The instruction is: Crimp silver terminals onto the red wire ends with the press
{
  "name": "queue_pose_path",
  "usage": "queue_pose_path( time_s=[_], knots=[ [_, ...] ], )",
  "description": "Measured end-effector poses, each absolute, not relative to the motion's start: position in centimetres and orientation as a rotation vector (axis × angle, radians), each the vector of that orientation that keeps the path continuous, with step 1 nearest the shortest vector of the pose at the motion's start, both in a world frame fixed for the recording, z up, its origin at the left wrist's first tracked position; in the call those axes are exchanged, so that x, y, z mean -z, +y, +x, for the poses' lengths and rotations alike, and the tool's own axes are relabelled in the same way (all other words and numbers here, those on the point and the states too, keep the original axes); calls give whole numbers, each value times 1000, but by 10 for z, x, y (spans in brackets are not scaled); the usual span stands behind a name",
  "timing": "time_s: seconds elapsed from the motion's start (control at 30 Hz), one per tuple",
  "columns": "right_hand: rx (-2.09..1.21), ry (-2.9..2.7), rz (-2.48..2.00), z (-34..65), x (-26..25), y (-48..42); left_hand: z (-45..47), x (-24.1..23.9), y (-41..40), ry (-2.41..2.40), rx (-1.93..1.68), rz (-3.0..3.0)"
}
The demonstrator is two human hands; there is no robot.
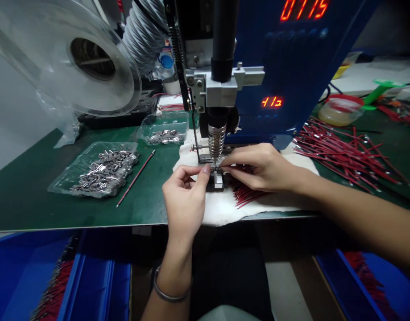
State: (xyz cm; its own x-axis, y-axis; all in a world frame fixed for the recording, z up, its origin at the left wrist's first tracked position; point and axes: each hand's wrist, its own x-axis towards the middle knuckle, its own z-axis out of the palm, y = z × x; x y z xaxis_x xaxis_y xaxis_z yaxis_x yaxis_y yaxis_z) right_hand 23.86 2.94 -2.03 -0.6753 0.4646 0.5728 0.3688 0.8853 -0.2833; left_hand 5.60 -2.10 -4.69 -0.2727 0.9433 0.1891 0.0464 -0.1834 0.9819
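Left hand (pixel 186 196) and right hand (pixel 263 168) pinch narrowly by the fixture (pixel 218 179), contents indistinct

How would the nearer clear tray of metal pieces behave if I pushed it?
The tray probably feels heavy for its size, since metal pieces lie heaped inside. It looks thin, so may flex; loose pieces could spill.

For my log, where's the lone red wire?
Head view, left side: the wire lies on the green table, between the nearer clear tray and left hand.
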Motion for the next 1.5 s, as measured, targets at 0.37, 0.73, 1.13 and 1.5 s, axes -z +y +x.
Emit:
queue_pose_path(
  time_s=[0.37,0.73,1.13,1.5],
  knots=[
    [-163,-2413,-610,240,20,29,57,48,-21,1403,-1501,1239],
    [-219,-2328,-683,238,21,26,57,48,-21,1417,-1509,1246],
    [-220,-2349,-607,239,21,28,57,48,-21,1419,-1516,1246],
    [-156,-2370,-603,240,21,28,57,49,-21,1430,-1504,1254]
  ],
)
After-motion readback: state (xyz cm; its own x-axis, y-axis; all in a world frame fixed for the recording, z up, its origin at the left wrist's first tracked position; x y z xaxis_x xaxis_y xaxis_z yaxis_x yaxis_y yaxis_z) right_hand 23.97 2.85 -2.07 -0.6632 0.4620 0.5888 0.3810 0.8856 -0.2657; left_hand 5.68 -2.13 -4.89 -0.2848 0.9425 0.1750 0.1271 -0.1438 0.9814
